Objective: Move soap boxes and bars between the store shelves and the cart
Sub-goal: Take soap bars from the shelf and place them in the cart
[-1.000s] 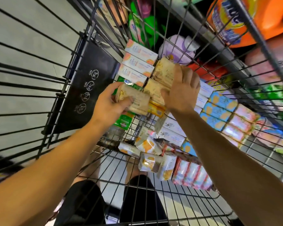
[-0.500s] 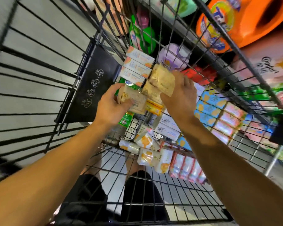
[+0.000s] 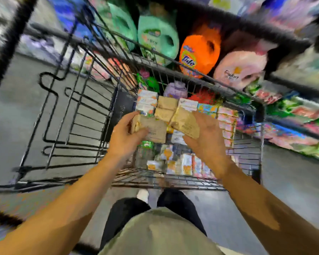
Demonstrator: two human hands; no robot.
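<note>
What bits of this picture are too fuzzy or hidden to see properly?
- Print on the tan soap bars, head view: motion blur smears it.
- Right hand fingers: hidden under the tan stack it holds.
- Soap packs on the cart floor: blurred, behind wire bars.
- Shelf goods at right: smeared, cut by the edge.
- Left hand grips one bar; its label is unreadable.

Bare forearms (image 3: 66, 208), olive shirt (image 3: 158, 234), black trousers (image 3: 123, 216).
</note>
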